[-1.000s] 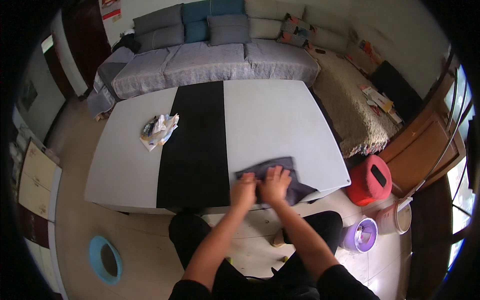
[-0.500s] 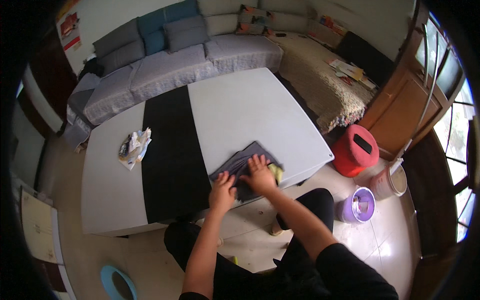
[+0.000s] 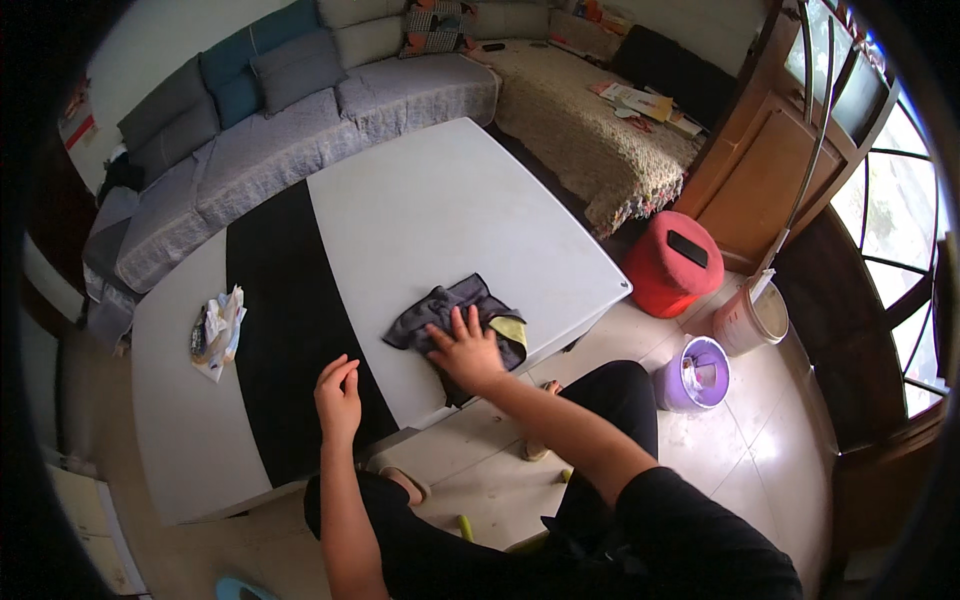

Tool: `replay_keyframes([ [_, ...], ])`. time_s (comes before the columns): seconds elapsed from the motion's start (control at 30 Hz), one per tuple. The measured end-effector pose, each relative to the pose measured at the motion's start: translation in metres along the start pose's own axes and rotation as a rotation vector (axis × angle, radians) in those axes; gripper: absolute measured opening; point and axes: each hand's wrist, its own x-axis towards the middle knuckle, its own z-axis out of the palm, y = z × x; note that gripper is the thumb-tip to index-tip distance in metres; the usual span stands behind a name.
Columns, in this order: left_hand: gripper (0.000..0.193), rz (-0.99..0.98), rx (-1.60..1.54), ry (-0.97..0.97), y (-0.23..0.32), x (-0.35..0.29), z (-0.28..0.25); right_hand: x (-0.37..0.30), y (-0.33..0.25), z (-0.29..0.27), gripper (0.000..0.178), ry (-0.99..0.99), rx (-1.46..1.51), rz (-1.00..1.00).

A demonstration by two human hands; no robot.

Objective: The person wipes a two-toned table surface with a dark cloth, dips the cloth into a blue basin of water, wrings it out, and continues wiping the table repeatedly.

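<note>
A dark grey cloth [image 3: 437, 305] lies rumpled on the white part of the table near its front edge, with a yellow-green patch [image 3: 510, 333] at its right side. My right hand [image 3: 466, 352] rests on the cloth, fingers spread and pressing flat on it. Over the black stripe [image 3: 285, 300] of the table, near the front edge, hovers my left hand [image 3: 338, 398]; its fingers are loosely bent, the thumb apart, and nothing is in it.
A crumpled plastic packet [image 3: 217, 335] lies on the table's left part. To the right stand a red stool [image 3: 672, 270] with a black phone, a purple bucket [image 3: 672, 385] and a pinkish bucket [image 3: 740, 322] holding a long handle. A grey sofa [image 3: 280, 150] lines the back.
My left hand has come off the cloth and moved left to the black stripe. My right hand stays on the cloth, which is more rumpled now. The whole view has shifted.
</note>
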Motion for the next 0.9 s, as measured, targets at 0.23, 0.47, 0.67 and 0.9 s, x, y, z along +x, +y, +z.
replay_keyframes([
  [0.23, 0.018, -0.080, -0.034, 0.055, -0.001, 0.017, -0.017, 0.027, 0.207, -0.031, 0.064, 0.118, -0.032, 0.546],
  [0.47, 0.020, -0.077, -0.051, -0.019, 0.005, 0.023, -0.001, 0.015, 0.124, -0.012, 0.056, 0.146, -0.122, 0.319],
  [0.67, 0.017, -0.053, -0.214, -0.030, 0.011, 0.019, 0.011, -0.046, 0.111, -0.011, 0.042, 0.068, 0.062, -0.219],
  [0.9, 0.021, -0.064, -0.204, -0.024, 0.016, 0.022, 0.011, -0.020, 0.246, -0.021, 0.027, 0.291, -0.098, 0.510],
])
